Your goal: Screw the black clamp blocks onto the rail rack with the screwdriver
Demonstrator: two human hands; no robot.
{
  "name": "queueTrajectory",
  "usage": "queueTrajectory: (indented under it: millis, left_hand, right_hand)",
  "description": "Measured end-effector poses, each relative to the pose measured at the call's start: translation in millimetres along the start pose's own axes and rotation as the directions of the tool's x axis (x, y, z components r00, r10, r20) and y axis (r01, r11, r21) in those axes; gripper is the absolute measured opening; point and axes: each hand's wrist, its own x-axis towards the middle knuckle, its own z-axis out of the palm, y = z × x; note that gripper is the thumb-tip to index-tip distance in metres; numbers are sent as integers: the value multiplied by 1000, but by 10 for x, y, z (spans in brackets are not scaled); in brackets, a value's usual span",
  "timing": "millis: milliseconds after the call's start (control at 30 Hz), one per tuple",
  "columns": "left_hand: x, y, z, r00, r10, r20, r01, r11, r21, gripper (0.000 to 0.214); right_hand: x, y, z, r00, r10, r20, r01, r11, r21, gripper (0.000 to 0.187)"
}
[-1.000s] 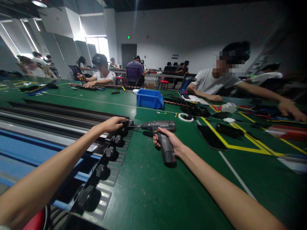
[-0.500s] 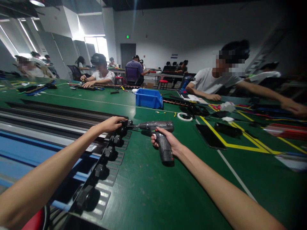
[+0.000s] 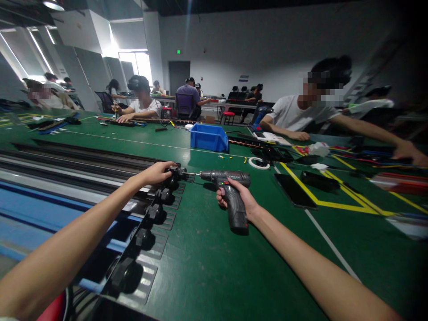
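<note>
My right hand (image 3: 242, 196) is wrapped around the grip of a black cordless drill (image 3: 230, 179), index finger at the trigger. The drill points left, and its long thin bit (image 3: 193, 173) reaches to the end of the farthest rails. There my left hand (image 3: 161, 171) is closed over a black end fitting that looks like a cable gland (image 3: 181, 171); the fingers partly hide it. Whether the bit touches a screw is too small to tell. Several long black and silver rails (image 3: 83, 169) lie side by side, with similar black glands (image 3: 166, 195) and slotted end plates (image 3: 145, 281).
A blue bin (image 3: 209, 137) stands beyond the drill. A roll of white tape (image 3: 258, 163) and a black phone-like slab (image 3: 294, 191) lie to the right on the green table (image 3: 214, 267). Across it, a co-worker (image 3: 294, 116) reaches right; another co-worker (image 3: 142, 104) works at the far left.
The drill in my right hand has moved slightly right, away from the rail end, and more of the bit shows. My left hand stays at the gland. The view has shifted a little.
</note>
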Motion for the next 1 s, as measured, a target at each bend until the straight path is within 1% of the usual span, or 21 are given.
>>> queueTrajectory:
  millis: [67,133,233,300,433,567,700,833,1000]
  left_hand:
    - [-5,-5,-12,999,-43,4,43,997,57,45]
    - [-5,-20,-15,994,-111,21,107,987,120,41]
    - [4,-42,-5,981,-193,35,183,964,193,41]
    - [15,-49,5,976,-216,38,201,951,233,42]
    - [43,-47,11,969,-242,57,214,928,304,43]
    - [58,-30,0,959,-267,94,229,927,298,46]
    - [68,-8,-9,962,-251,103,212,932,293,43]
    - [88,-8,-5,961,-252,113,211,933,290,39]
    - [104,-38,8,966,-223,128,179,941,287,39]
  right_hand:
    - [2,2,3,1000,4,-3,-4,1000,-3,37]
    - [23,8,19,1000,19,-6,-19,1000,-13,37]
    - [67,18,46,999,40,-2,-40,999,-27,37]
    - [91,22,56,999,47,1,-47,998,-35,37]
    - [109,18,59,999,31,-11,-31,999,-35,35]
    - [102,7,77,1000,26,-12,-26,999,-39,34]
    - [111,2,90,999,7,-39,-8,999,-47,30]
    - [148,2,71,999,12,-41,-14,999,-39,31]
    - [176,-13,37,998,32,-50,-34,999,-32,31]
